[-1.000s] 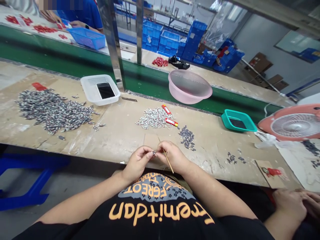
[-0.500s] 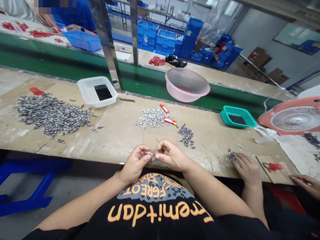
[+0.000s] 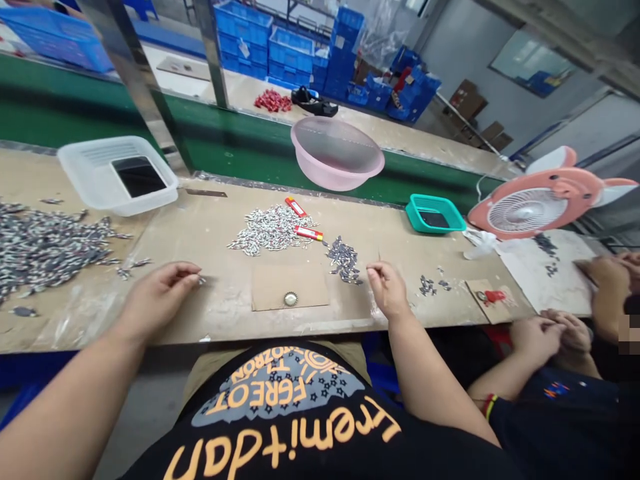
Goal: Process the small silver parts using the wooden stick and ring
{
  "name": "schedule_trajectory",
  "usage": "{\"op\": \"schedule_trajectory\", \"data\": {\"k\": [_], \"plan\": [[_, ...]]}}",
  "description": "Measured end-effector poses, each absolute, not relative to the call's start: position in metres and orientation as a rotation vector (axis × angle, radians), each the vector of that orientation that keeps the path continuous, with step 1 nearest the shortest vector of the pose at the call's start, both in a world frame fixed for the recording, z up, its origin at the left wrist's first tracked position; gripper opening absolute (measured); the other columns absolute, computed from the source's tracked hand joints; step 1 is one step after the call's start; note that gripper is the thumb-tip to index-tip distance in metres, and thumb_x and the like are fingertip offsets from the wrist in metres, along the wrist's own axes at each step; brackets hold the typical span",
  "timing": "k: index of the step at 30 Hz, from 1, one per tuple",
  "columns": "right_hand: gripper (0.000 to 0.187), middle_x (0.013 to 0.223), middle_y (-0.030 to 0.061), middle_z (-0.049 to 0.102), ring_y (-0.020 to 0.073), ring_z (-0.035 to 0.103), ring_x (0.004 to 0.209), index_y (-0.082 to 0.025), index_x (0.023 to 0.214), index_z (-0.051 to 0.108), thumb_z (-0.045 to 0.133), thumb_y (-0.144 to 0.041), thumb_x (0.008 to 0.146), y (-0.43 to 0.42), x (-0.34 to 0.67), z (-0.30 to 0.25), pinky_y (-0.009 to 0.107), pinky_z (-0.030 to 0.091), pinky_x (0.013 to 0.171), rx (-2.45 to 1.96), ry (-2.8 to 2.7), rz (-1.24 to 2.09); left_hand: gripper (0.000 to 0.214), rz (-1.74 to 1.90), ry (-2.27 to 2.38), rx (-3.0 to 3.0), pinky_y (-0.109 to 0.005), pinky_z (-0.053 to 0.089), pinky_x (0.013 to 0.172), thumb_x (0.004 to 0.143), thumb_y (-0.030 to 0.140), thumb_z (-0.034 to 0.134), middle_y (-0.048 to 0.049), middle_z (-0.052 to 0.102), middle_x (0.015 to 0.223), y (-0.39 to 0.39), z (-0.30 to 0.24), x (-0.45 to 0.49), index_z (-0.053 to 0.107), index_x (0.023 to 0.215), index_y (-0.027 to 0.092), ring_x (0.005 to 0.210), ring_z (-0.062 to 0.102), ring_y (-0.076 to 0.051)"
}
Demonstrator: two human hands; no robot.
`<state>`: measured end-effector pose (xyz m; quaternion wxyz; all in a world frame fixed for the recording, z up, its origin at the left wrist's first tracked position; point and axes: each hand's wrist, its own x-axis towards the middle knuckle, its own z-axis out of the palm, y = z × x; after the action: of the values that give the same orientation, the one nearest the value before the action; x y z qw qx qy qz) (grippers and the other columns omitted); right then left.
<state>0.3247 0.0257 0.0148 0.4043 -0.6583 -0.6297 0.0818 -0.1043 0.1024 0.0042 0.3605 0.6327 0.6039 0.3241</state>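
My left hand (image 3: 163, 297) is pinched shut on a small grey-and-white piece (image 3: 201, 280), just above the table toward the large pile of similar pieces (image 3: 50, 247). My right hand (image 3: 387, 290) is closed with fingertips together; a thin stick tip (image 3: 379, 256) pokes up from them, the rest hidden. Between the hands lies a cardboard square (image 3: 267, 287) with a bottle cap (image 3: 290, 299) on it. Beyond it is a heap of small whitish pieces (image 3: 273, 230) with two red packets (image 3: 309, 233) on it. A smaller heap of dark grey pieces (image 3: 343, 260) lies left of my right hand.
A white basket (image 3: 75, 173) holding a phone stands back left. A pink basin (image 3: 335, 173), a green basket (image 3: 435, 223) and an orange fan (image 3: 540, 200) line the back. To the right, a co-worker's hands (image 3: 545, 333) are near another cardboard piece (image 3: 480, 303).
My hands have moved apart, left hand leftward with the small piece, right hand rightward with the stick. The bottle cap on its cardboard now shows. The view has shifted right.
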Motion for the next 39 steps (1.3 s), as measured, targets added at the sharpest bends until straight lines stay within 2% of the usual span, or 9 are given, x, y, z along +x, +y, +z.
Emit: {"op": "schedule_trajectory", "data": {"k": [4, 8, 13, 18, 25, 28, 33, 36, 39], "plan": [[0.01, 0.085, 0.0067, 0.064, 0.0219, 0.055, 0.087, -0.019, 0.087, 0.065, 0.057, -0.024, 0.084, 0.022, 0.322, 0.003, 0.036, 0.04, 0.084, -1.791, -1.993, 0.065, 0.034, 0.649, 1.716, 2.136, -0.036, 0.036, 0.078, 0.082, 0.039, 0.044, 0.0001, 0.063, 0.086, 0.139, -0.003, -0.138, 0.067, 0.09, 0.016, 0.086, 0.057, -0.02], [0.013, 0.089, 0.0077, 0.063, 0.0243, 0.051, 0.092, -0.02, 0.09, 0.067, 0.063, -0.029, 0.081, 0.027, 0.306, 0.004, 0.036, 0.037, 0.084, -1.971, -2.134, -0.041, 0.033, 0.806, 1.708, 2.412, -0.04, 0.042, 0.087, 0.077, 0.039, 0.052, -0.0055, 0.064, 0.091, 0.147, 0.002, -0.14, 0.067, 0.094, 0.015, 0.094, 0.055, -0.023], [0.014, 0.089, 0.0079, 0.063, 0.0246, 0.05, 0.093, -0.02, 0.087, 0.067, 0.061, -0.031, 0.081, 0.041, 0.3, 0.016, 0.035, 0.034, 0.082, -2.106, -2.294, -0.055, 0.028, 1.103, 1.625, 2.272, -0.032, 0.048, 0.078, 0.081, 0.036, 0.054, -0.0076, 0.063, 0.101, 0.122, 0.024, -0.112, 0.065, 0.099, 0.018, 0.097, 0.057, -0.021], [0.012, 0.084, 0.0101, 0.063, 0.0253, 0.051, 0.09, -0.016, 0.078, 0.066, 0.056, -0.023, 0.081, 0.046, 0.298, 0.023, 0.037, 0.035, 0.08, -2.068, -2.29, -0.119, 0.018, 1.19, 1.256, 2.087, -0.037, 0.042, 0.092, 0.08, 0.025, 0.058, -0.0069, 0.062, 0.1, 0.082, 0.036, -0.061, 0.066, 0.095, 0.019, 0.099, 0.057, -0.021], [0.006, 0.078, 0.0032, 0.059, 0.0184, 0.055, 0.079, -0.021, 0.08, 0.062, 0.056, -0.022, 0.081, 0.016, 0.244, 0.031, 0.033, 0.044, 0.075, -1.407, -1.804, 0.375, 0.02, 0.725, 0.711, 0.944, -0.035, 0.046, 0.088, 0.078, 0.026, 0.065, -0.0077, 0.065, 0.104, 0.029, 0.037, 0.035, 0.06, 0.096, 0.019, 0.095, 0.062, -0.019], [0.007, 0.08, 0.0032, 0.056, 0.0193, 0.054, 0.082, -0.023, 0.083, 0.063, 0.058, -0.021, 0.079, 0.002, 0.217, 0.033, 0.035, 0.045, 0.076, -1.335, -1.76, 0.401, 0.022, 0.751, 0.594, 0.594, -0.031, 0.048, 0.084, 0.074, 0.022, 0.07, -0.0015, 0.066, 0.087, 0.022, 0.032, 0.057, 0.056, 0.09, 0.019, 0.084, 0.063, -0.013], [0.011, 0.08, 0.0038, 0.055, 0.0203, 0.052, 0.083, -0.024, 0.088, 0.064, 0.06, -0.02, 0.078, -0.004, 0.205, 0.035, 0.038, 0.044, 0.079, -1.296, -1.883, 0.346, 0.021, 0.842, 0.659, 0.523, -0.023, 0.049, 0.068, 0.072, 0.022, 0.073, 0.0014, 0.063, 0.072, 0.018, 0.024, 0.053, 0.055, 0.082, 0.016, 0.067, 0.059, -0.009], [0.015, 0.082, 0.0031, 0.058, 0.0187, 0.054, 0.082, -0.023, 0.095, 0.061, 0.059, -0.02, 0.08, -0.002, 0.205, 0.036, 0.035, 0.045, 0.078, -1.26, -1.877, 0.496, 0.018, 0.866, 0.734, 0.634, -0.019, 0.045, 0.059, 0.074, 0.024, 0.071, 0.002, 0.061, 0.067, 0.017, 0.023, 0.045, 0.056, 0.08, 0.016, 0.06, 0.055, -0.007], [0.009, 0.08, 0.0014, 0.061, 0.0153, 0.056, 0.075, -0.022, 0.089, 0.06, 0.058, -0.02, 0.081, -0.001, 0.202, 0.035, 0.03, 0.046, 0.072, -1.292, -1.766, 0.724, 0.016, 0.864, 0.806, 0.739, -0.018, 0.043, 0.056, 0.074, 0.025, 0.071, 0.0016, 0.06, 0.067, 0.017, 0.024, 0.039, 0.059, 0.078, 0.015, 0.06, 0.053, -0.007]]}}
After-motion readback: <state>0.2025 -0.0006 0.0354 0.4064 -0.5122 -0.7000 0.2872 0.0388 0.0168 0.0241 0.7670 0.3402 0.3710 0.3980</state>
